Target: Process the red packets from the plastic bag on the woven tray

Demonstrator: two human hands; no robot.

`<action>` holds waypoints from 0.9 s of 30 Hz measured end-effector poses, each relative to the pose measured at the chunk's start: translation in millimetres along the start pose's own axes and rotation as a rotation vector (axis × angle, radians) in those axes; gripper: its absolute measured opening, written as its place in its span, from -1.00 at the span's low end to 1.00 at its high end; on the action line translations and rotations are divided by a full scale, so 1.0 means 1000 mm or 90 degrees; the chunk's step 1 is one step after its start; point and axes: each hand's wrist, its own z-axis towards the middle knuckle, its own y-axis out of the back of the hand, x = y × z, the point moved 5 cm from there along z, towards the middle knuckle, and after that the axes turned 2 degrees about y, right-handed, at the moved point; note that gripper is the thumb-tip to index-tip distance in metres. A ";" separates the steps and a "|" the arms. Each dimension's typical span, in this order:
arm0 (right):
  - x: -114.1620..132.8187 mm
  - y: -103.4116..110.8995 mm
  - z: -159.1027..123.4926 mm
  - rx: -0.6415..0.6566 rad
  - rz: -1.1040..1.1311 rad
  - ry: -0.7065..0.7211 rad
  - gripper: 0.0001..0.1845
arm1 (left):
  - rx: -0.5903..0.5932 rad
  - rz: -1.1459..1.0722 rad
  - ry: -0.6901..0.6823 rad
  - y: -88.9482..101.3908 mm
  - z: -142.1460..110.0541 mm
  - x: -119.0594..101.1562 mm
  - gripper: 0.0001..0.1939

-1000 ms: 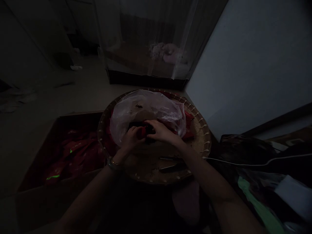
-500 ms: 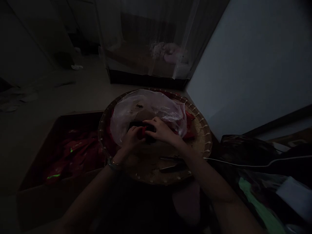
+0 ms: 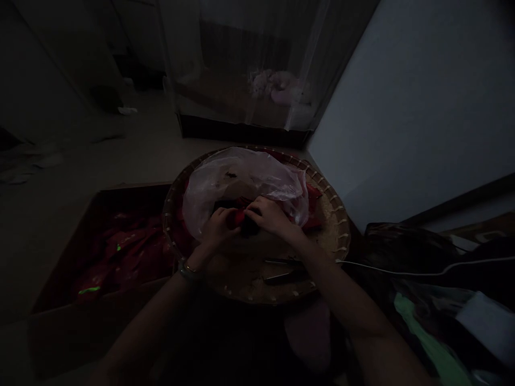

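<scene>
The room is very dark. A round woven basket tray (image 3: 336,225) lies in front of me with a crumpled clear plastic bag (image 3: 241,177) and red pieces on it. My left hand (image 3: 215,228), with a bracelet at the wrist, and my right hand (image 3: 271,217) meet at the middle of the tray. Both have their fingers closed on a small red piece (image 3: 239,217) between them. A dark object lies just under my right fingers. Dark scissors (image 3: 281,271) rest on the near part of the tray.
A cardboard box (image 3: 60,279) with red wrappers (image 3: 116,252) stands to the left of the tray. A netted bed frame (image 3: 245,80) is behind. A pale wall rises on the right. A white cable (image 3: 402,268), dark cloth and a green item (image 3: 434,343) lie at the right.
My right hand's fingers have curled in closer over the red piece. The left hand and the tray have barely moved.
</scene>
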 end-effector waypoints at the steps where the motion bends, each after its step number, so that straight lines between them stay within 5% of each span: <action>1: 0.000 -0.001 -0.001 -0.011 -0.002 0.003 -0.73 | 0.001 0.000 0.003 0.000 0.000 0.000 -0.50; 7: -0.004 -0.011 -0.007 -0.043 -0.055 0.069 -0.80 | 0.006 -0.034 -0.029 0.004 0.000 -0.010 -0.49; 11: -0.008 -0.001 -0.008 -0.170 -0.006 0.038 -0.87 | 0.019 -0.103 -0.073 0.002 -0.001 -0.016 -0.34; 18: -0.005 0.024 -0.013 -0.293 0.011 0.038 -0.77 | 0.197 -0.236 0.053 -0.018 -0.004 -0.006 -0.72; 27: -0.025 0.020 -0.022 -0.289 0.153 0.027 -0.66 | 0.381 -0.495 0.176 -0.029 -0.012 -0.014 -0.60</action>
